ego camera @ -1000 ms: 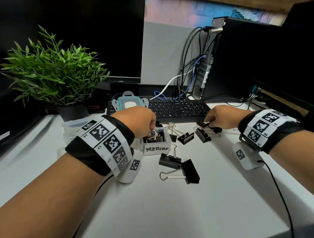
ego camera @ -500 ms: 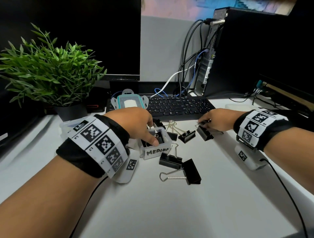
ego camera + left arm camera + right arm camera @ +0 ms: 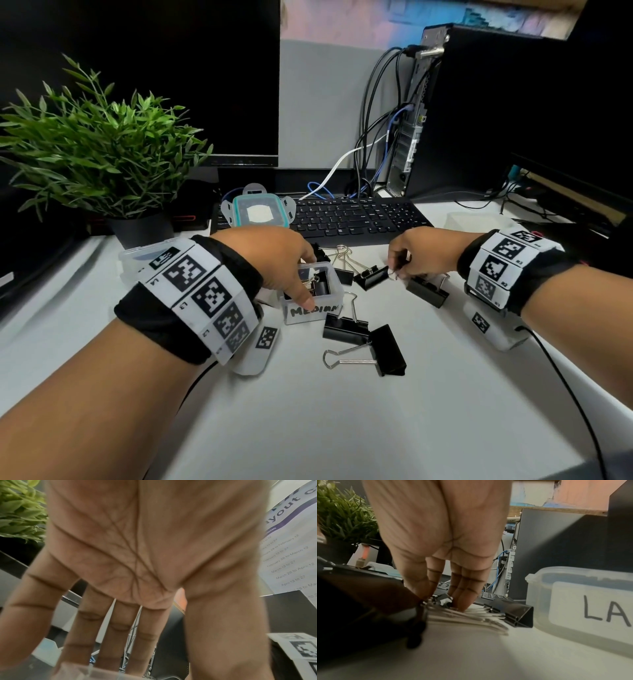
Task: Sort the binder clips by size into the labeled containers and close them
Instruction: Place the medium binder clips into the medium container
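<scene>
Your right hand (image 3: 416,253) fingers (image 3: 467,595) pinch a clip (image 3: 371,277) by its wire loop. It's light, stiff, springy. Left hand (image 3: 274,257) fingers stay wide over the box (image 3: 310,310).

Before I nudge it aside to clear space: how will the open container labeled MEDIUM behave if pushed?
The MEDIUM container looks like small, thin clear plastic, so probably light and apt to slide on the smooth white desk. With only a few binder clips inside and no lid on, a high push might tip it and spill them. The left hand resting on its rim likely steadies it.
</scene>
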Available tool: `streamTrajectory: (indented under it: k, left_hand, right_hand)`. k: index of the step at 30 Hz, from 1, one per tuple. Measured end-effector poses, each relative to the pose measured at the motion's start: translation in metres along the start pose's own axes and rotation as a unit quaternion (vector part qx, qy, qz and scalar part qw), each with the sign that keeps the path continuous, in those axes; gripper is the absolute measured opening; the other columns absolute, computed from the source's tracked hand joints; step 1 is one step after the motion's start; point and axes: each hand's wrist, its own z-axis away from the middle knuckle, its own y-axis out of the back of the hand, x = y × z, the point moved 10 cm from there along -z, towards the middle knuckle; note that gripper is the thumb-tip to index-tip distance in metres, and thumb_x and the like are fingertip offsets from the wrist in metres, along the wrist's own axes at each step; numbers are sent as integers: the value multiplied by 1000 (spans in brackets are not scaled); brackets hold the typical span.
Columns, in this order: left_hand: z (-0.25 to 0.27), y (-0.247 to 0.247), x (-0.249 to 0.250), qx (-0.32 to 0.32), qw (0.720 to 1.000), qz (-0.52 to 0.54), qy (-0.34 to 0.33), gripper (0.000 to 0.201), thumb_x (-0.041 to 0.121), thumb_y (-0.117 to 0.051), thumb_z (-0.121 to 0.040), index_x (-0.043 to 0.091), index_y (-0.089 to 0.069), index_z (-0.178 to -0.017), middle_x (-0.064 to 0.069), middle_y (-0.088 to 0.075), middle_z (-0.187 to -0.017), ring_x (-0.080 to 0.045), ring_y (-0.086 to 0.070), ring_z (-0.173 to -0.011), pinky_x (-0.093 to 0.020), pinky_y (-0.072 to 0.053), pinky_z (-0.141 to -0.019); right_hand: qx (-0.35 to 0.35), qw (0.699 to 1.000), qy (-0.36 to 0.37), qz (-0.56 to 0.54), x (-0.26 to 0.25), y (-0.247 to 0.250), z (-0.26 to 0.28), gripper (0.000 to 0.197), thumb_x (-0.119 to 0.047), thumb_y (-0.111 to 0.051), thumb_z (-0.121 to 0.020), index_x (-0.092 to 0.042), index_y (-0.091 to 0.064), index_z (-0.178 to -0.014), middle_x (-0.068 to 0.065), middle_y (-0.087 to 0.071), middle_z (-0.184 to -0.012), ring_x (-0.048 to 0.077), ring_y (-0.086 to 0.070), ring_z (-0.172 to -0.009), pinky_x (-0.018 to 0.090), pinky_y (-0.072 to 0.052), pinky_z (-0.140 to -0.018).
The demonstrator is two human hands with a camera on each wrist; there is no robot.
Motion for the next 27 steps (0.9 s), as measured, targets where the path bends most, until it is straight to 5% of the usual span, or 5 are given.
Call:
streamTrajectory:
  k: [4, 7, 11, 16, 27]
  left_hand:
    - [-2, 1, 2, 11, 1000, 10, -5, 67, 56, -73, -69, 32, -50, -128, 11, -55, -103, -16, -54, -99, -38, -48, -90]
    - [-4, 1, 0, 20, 1000, 16, -2, 67, 55, -72, -71, 32, -48, -130, 11, -58, -109, -16, -55, -101, -37, -48, -90]
    - [-5, 3, -4, 33, 999, 19, 5, 65, 51, -71, -74, 31, -48, -131, 10, -59, -111, -16, -55, -101, -34, -48, -88]
    - [2, 29, 4, 140, 988, 48, -32, 60, 49, -66, -80, 32, -47, -135, 9, -54, -128, -14, -52, -115, -29, -43, -91]
    - [5, 47, -3, 234, 943, 233, -32, 10, 30, -70, -82, 26, -69, -92, 9, -69, -80, -9, -65, -80, -28, -54, -79]
  right_hand:
    - [3, 999, 19, 30, -6, 0, -2, 21, -10, -64, -82, -31, -60, -80, -13, -59, -83, 2, -54, -68, 14, -43, -56]
    - [25, 999, 26, 31, -8, 6, -2, 25, -9, -62, -78, -33, -57, -76, -9, -59, -83, 15, -60, -73, 29, -54, -65]
    - [106, 993, 45, -10, -10, 27, 2, 16, -6, -57, -85, -19, -57, -95, -5, -57, -84, 7, -55, -68, 7, -41, -55]
    - [162, 972, 85, -149, -18, 42, 8, 22, 0, -53, -88, -21, -61, -90, -12, -64, -84, -8, -57, -73, -1, -39, -64]
    - [121, 881, 174, -423, -83, 42, 17, 16, -1, -60, -89, -14, -51, -84, 8, -63, -68, 16, -70, -70, 34, -59, -75]
